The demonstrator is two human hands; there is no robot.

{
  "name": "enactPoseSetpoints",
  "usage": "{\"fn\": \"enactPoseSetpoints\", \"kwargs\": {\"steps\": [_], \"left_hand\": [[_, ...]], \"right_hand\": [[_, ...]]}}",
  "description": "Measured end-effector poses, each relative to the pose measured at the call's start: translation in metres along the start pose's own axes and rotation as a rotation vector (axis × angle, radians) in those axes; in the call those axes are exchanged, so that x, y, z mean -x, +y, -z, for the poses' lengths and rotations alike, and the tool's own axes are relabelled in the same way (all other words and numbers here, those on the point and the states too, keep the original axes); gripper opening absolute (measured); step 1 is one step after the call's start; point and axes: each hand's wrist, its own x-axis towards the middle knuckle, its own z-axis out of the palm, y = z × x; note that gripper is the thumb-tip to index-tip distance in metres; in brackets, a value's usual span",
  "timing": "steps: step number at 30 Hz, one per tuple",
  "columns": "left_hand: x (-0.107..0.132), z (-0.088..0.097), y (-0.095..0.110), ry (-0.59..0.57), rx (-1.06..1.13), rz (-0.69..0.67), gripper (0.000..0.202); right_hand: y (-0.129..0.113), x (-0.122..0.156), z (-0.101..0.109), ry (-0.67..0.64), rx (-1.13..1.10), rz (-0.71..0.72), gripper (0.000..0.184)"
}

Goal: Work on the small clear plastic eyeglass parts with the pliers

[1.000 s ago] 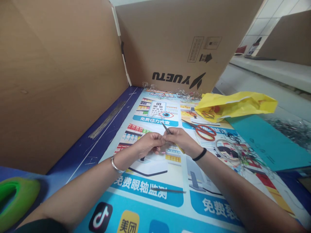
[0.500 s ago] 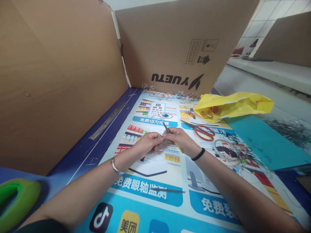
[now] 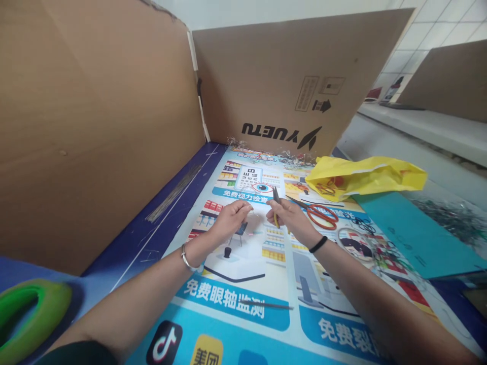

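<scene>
Over the printed poster sheet (image 3: 236, 263), my right hand (image 3: 291, 217) is wrapped round a small pair of pliers (image 3: 276, 194). Their dark jaws point away from me, and a yellow handle shows below the fingers. To the left, my left hand (image 3: 232, 218) is closed in a pinch, a short gap from the right hand. A thin wire-like bit may be at its fingertips, too fine to make out. Orange-handled scissors (image 3: 322, 217) lie just beyond my right hand. Nearer to me, a thin dark rod (image 3: 266, 305) rests on the poster.
Cardboard walls stand at the left (image 3: 114, 126) and back (image 3: 274, 76). A bundle of thin wires (image 3: 173, 195) lies left. To the right are a yellow bag (image 3: 388, 175), a teal sheet (image 3: 411, 233) and tangled wire (image 3: 451, 215). A green tape roll (image 3: 57, 309) sits front left.
My hands, touching before, have drawn apart. The pliers in my right hand have turned more upright, their jaws pointing forward. The camera view has shifted slightly.
</scene>
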Motion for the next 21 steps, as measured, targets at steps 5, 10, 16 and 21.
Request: {"fn": "enactPoseSetpoints", "kwargs": {"steps": [5, 10, 16, 21], "left_hand": [[-0.001, 0.003, 0.0, 0.013, 0.011, -0.024, 0.029], [-0.001, 0.003, -0.003, -0.023, 0.046, -0.07, 0.031], [-0.003, 0.004, -0.005, 0.03, 0.016, -0.127, 0.029], [0.003, -0.001, 0.0, 0.023, -0.049, -0.123, 0.027]], "right_hand": [[0.005, 0.011, -0.008, 0.052, 0.135, 0.113, 0.041], [0.016, 0.026, -0.013, 0.042, 0.242, 0.269, 0.033], [0.017, 0.031, -0.015, 0.041, 0.289, 0.326, 0.031], [0.007, 0.034, -0.017, 0.036, 0.176, 0.162, 0.031]]}}
